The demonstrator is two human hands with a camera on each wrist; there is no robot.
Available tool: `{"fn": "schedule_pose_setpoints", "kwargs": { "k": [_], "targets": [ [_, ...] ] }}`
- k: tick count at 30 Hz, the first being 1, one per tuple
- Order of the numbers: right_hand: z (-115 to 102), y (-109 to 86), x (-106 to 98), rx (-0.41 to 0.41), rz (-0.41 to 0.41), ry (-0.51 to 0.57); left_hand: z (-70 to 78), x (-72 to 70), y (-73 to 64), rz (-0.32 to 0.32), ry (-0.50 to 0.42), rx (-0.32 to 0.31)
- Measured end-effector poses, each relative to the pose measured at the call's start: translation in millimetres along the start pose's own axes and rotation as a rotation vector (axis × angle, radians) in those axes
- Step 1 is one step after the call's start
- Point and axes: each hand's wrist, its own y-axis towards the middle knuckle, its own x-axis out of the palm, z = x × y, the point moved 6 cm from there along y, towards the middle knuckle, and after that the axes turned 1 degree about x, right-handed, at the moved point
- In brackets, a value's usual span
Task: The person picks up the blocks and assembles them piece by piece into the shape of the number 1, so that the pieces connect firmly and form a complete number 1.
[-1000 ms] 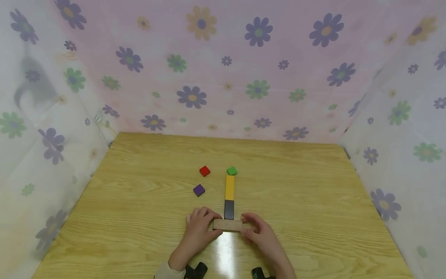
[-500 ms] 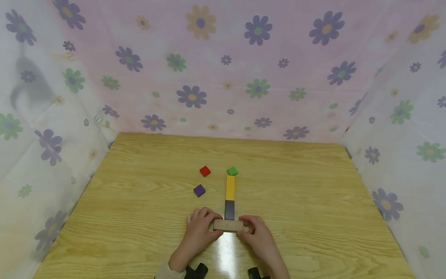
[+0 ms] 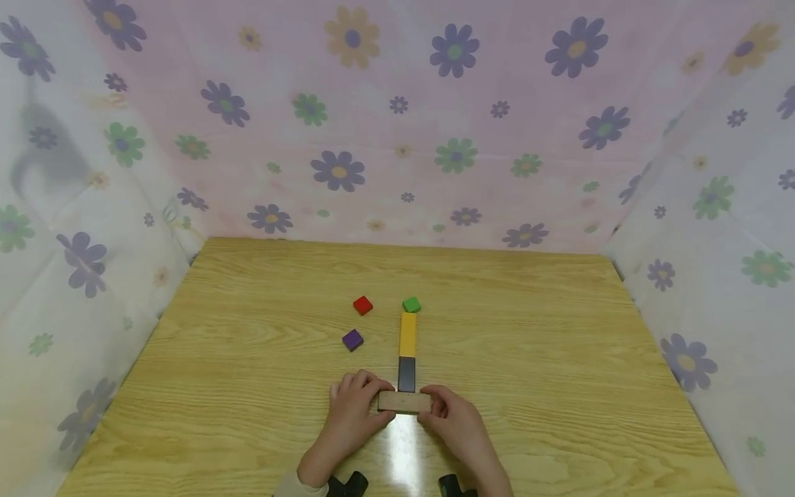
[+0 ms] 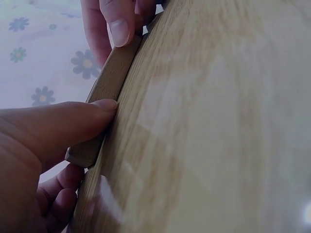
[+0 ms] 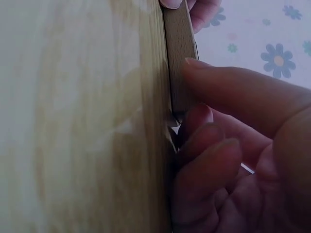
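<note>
A plain wooden block (image 3: 405,402) lies crosswise on the table at the near end of a row of blocks. My left hand (image 3: 354,407) pinches its left end between thumb and fingers. At the right end, my right hand (image 3: 459,422) grips it, thumb on the near side. The right wrist view shows the right thumb (image 5: 214,80) against the block's side, with the other fingers curled by its end. Beyond the wooden block, a black block (image 3: 406,374) lies lengthwise, its near end at the wooden one. A yellow block (image 3: 407,335) continues that line, and a green block (image 3: 412,304) sits turned at its far end.
Left of the row lie a red block (image 3: 363,305) and a purple block (image 3: 352,339), apart from each other. Flower-patterned cloth (image 3: 385,131) walls the wood-grain table (image 3: 528,324) at the back and both sides.
My right hand has moved slightly left, closing in on the right end of the wooden block. My left hand keeps its hold, and the coloured blocks stay in place.
</note>
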Motion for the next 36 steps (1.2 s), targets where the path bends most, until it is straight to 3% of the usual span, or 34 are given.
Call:
{"fn": "schedule_pose_setpoints", "kwargs": {
  "k": [9,22,30,36],
  "targets": [
    [0.1,-0.1,0.2,0.011,-0.031,-0.007,-0.6,0.9,0.2,-0.035,0.001,-0.014],
    [1.1,0.1,-0.8,0.029,-0.028,0.013,0.5,-1.3,0.7,-0.06,-0.042,0.021],
    [5.0,1.6,0.0,0.047,-0.047,0.015,2.0,-5.0,3.1,-0.082,-0.103,-0.016],
    [5.5,0.5,0.8,0.047,-0.05,0.028,2.1,-5.9,3.1,-0.063,-0.132,-0.056]
  ]
}}
